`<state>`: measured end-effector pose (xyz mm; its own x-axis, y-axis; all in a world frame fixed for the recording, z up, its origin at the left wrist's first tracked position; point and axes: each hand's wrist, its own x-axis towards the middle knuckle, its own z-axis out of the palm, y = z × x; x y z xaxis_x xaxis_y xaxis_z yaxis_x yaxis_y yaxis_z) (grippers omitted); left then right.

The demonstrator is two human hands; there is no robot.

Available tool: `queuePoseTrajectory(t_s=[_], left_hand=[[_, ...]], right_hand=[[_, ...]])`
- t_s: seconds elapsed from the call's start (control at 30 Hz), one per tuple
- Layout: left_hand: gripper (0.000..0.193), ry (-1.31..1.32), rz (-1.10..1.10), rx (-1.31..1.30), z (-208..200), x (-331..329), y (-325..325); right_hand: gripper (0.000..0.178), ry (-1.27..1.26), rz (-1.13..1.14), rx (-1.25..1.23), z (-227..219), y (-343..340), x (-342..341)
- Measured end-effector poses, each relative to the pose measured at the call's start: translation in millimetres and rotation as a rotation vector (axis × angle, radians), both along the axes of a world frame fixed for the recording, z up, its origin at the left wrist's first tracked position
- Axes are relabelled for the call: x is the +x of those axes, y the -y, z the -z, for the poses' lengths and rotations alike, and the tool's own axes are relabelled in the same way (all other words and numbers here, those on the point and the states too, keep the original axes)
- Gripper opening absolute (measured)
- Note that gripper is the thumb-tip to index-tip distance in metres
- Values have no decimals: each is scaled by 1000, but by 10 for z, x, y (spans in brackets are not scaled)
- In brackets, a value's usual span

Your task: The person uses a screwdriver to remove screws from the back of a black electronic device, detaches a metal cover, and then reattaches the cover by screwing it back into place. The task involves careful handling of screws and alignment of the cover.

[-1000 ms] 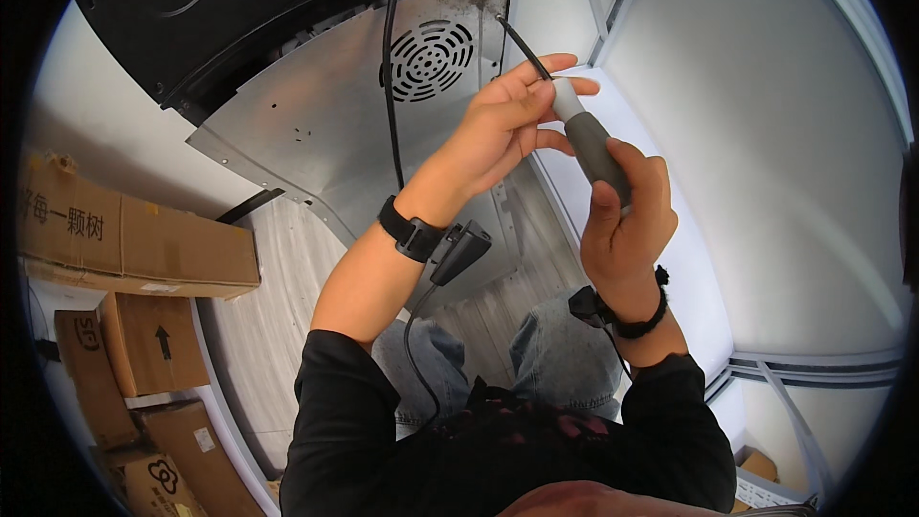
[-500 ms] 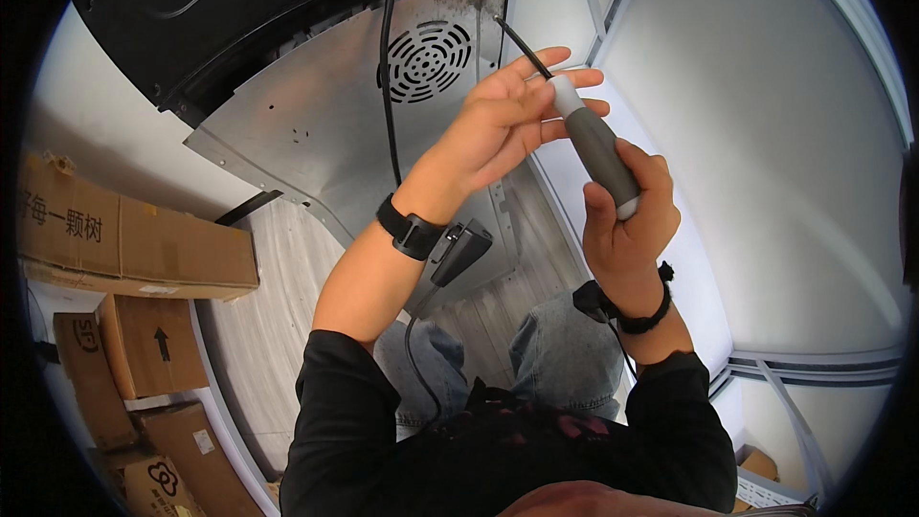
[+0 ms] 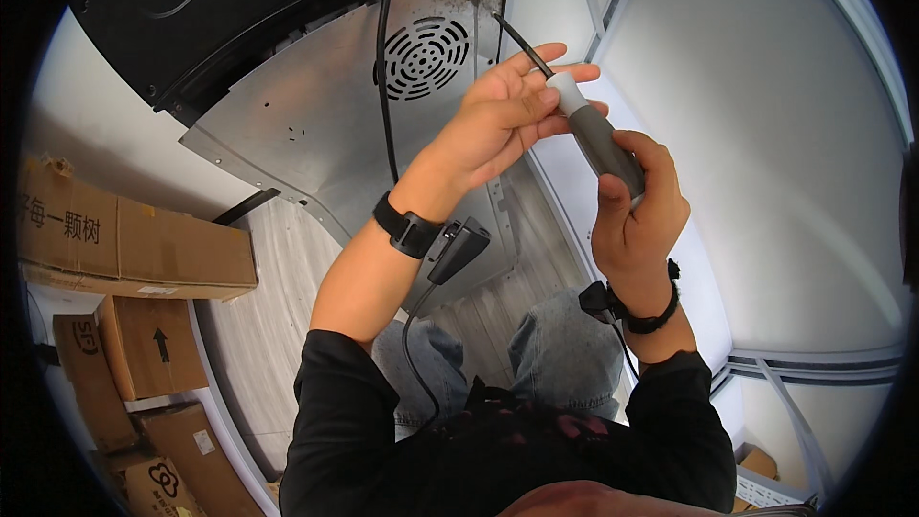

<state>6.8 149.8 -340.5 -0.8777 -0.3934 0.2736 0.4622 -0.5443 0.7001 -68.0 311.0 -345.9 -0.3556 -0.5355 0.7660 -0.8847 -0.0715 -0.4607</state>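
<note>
A person bends over a big machine that has a black top (image 3: 239, 0) and a shiny metal panel (image 3: 316, 124). A screwdriver (image 3: 605, 146) is up in the air on a slant, with its thin dark tip at the top right part of the panel. The right hand (image 3: 641, 220) pinches the fat gray handle near its back end, between thumb and fingers. The left hand (image 3: 507, 113) has its thumb on the screwdriver's white neck. Its other fingers are spread out behind it, and I can't tell how hard they squeeze. Beside them, the panel has a round vent (image 3: 421, 57). A black cord (image 3: 385, 86) hangs down, and brown boxes (image 3: 187, 244) sit on the left.
</note>
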Motion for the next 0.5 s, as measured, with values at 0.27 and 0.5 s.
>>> queuePoseTrajectory(t_s=[0.27,0.5], left_hand=[[49,113,-31,-150,71,-4,159],[50,-33,-20,-47,10,-26,46]], right_hand=[[44,-413,42,-109,-31,60,-14],[44,-215,34,-148,-78,87,-23]])
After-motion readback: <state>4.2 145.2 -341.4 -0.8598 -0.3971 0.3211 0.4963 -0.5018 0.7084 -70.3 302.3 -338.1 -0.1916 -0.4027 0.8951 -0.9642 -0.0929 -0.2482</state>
